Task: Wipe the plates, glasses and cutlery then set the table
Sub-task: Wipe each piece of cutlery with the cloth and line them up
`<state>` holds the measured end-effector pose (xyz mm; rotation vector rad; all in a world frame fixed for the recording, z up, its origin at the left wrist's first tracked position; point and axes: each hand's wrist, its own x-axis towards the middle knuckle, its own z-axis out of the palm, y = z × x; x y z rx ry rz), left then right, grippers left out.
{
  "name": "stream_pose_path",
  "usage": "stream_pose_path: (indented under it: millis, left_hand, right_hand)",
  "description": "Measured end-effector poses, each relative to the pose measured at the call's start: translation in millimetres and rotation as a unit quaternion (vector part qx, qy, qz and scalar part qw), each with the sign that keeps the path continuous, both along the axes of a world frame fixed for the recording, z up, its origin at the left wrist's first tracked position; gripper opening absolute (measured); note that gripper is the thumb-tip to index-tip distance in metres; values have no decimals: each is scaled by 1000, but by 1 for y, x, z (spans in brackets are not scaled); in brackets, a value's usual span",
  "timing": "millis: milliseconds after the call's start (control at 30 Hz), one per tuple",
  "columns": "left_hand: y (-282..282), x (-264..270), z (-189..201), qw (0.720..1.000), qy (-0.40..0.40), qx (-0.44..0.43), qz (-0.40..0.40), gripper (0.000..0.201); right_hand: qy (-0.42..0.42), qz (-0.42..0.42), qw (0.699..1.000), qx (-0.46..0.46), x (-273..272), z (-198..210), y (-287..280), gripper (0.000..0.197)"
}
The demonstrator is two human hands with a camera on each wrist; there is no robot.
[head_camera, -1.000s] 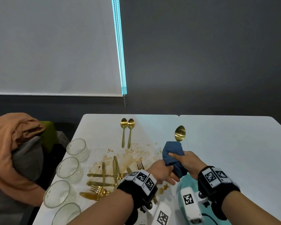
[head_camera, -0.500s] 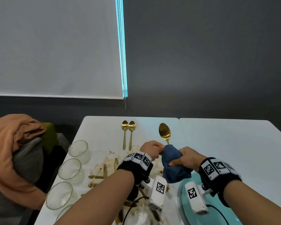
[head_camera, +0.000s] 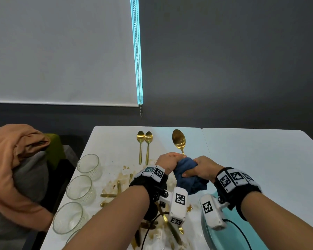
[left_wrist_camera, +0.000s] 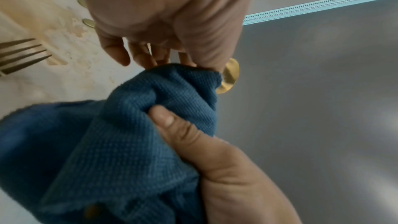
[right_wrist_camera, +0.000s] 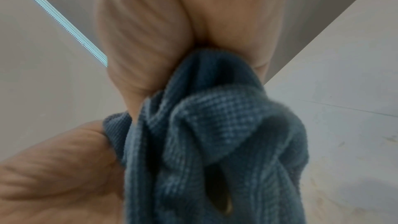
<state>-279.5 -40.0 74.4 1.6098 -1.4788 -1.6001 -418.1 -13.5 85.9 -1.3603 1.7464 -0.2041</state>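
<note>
Early stage: left hand (head_camera: 167, 162) grips gold spoon (head_camera: 178, 141), right hand (head_camera: 202, 166) bunches blue waffle cloth (head_camera: 187, 175) round its handle above the stained white desk (head_camera: 116, 145); 2 gold spoons (head_camera: 144, 138) laid out, glasses (head_camera: 88, 165), forks unwiped.

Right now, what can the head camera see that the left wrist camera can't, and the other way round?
Only the head view shows the glasses, the two spoons lying side by side, the plate and both wrists. Only the left wrist view shows a fork and the left fingers up close. Both show the cloth bunched in the right hand, the left hand gripping the held spoon by its handle, and the stained table.
</note>
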Motion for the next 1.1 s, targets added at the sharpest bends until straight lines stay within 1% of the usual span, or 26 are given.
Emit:
stream_pose_path:
  millis: [100,200,300,367,433,500,600,667,733,800,833,867,933,967,1033,1100]
  left_hand:
    - [-16,-2,-7,1000,0,-2,24,26]
    - [-35,-4,-8,998,7,21,66,29]
    - [-60,-1,-10,992,26,45,117,35]
    - [-82,6,-16,989,49,36,137,35]
    - [-106,19,-23,984,38,25,173,32]
    - [-126,37,-31,983,-23,6,183,31]
    - [-145,63,-49,974,-154,7,164,28]
    - [-152,79,-67,958,-253,17,137,25]
    - [-157,90,-88,944,-304,44,124,28]
    - [-157,93,-102,932,-347,58,85,31]
    - [-159,94,-107,926,-371,40,55,32]
    - [-160,92,-109,919,-389,40,53,32]
    - [-165,89,-112,920,-376,70,79,34]
    - [-166,90,-116,918,-383,71,76,35]
    - [-170,94,-122,905,-420,66,31,37]
    - [-171,97,-135,896,-437,64,43,39]
  right_hand:
    - [-2,0,1000,-1,2,-4,-12,18]
    - [5,20,1000,4,5,-7,-30,18]
    - [49,63,997,13,2,-9,-47,22]
    - [81,87,993,25,-4,-13,-57,26]
    - [106,95,989,34,-13,-18,-65,30]
    - [116,77,990,29,-26,-22,-73,24]
    - [128,49,990,17,-44,-24,-87,24]
    - [128,38,991,17,-54,-25,-98,26]
    - [132,38,990,18,-61,-26,-108,27]
    - [138,47,989,18,-64,-28,-117,28]
    - [140,51,989,18,-64,-28,-121,28]
    - [141,56,988,17,-63,-29,-125,28]
    - [143,66,987,17,-61,-31,-130,28]
    - [140,69,988,17,-59,-32,-133,28]
    - [130,72,989,18,-56,-34,-137,28]
    - [129,78,988,18,-52,-35,-139,28]
